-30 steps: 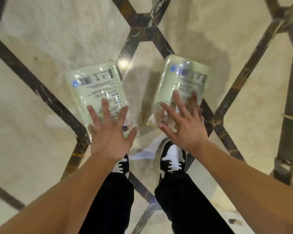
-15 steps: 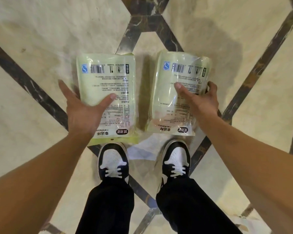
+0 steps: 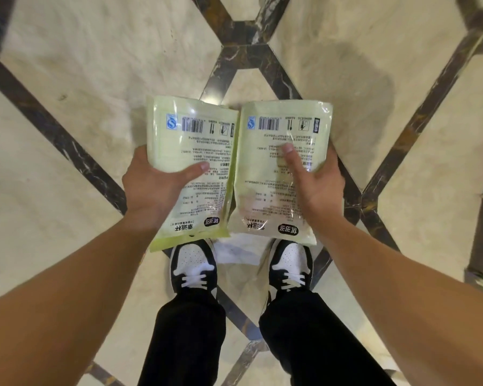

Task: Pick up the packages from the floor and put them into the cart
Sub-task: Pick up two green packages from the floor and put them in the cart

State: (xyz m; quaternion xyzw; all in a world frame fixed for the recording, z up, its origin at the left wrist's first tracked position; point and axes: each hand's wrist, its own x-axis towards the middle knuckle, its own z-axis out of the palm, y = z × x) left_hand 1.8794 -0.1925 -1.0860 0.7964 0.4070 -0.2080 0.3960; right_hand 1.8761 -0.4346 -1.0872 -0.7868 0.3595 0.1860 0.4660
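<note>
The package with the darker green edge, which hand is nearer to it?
Left. The left hand grips that package by its outer edge; the right hand holds the other package beside it.

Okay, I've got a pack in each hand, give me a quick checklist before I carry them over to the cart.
1. Left hand grips the left pack, thumb on top: ok.
2. Right hand grips the right pack, thumb on top: ok.
3. Both packs clear of the floor: ok.
4. Packs side by side, inner edges meeting: ok.
5. Cart in view: not ok, it is out of frame.
6. Fingers under the packs: cannot tell, hidden.
</note>
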